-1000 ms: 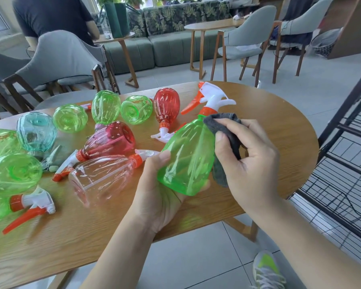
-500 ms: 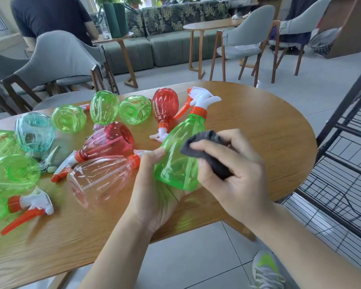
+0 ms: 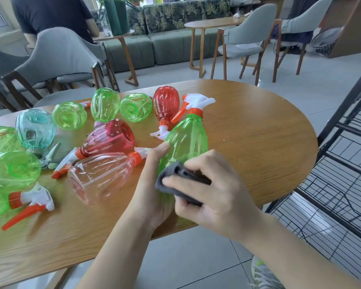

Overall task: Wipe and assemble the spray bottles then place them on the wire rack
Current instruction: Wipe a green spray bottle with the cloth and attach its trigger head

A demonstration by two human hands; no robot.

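Observation:
My left hand (image 3: 154,192) grips the base of a green spray bottle (image 3: 188,140) with a white and orange trigger head, tilted away from me above the wooden table (image 3: 258,142). My right hand (image 3: 215,195) holds a dark grey cloth (image 3: 175,180) against the bottle's lower side. Several other bottles lie on the table to the left: a clear pink one (image 3: 100,176), a dark red one (image 3: 111,138), a red one (image 3: 166,107), green ones (image 3: 105,104) and a teal one (image 3: 35,128). The black wire rack (image 3: 346,163) stands at the right.
A loose trigger head (image 3: 29,203) with an orange lever lies near the table's left front. Grey chairs (image 3: 58,57) stand behind the table, where a person sits at a small side table. A green sofa and more chairs fill the background. My shoe (image 3: 263,274) shows on the tiled floor.
My right hand with the cloth has slid down the green bottle from its neck to its lower body. The bottle has tipped a little further away.

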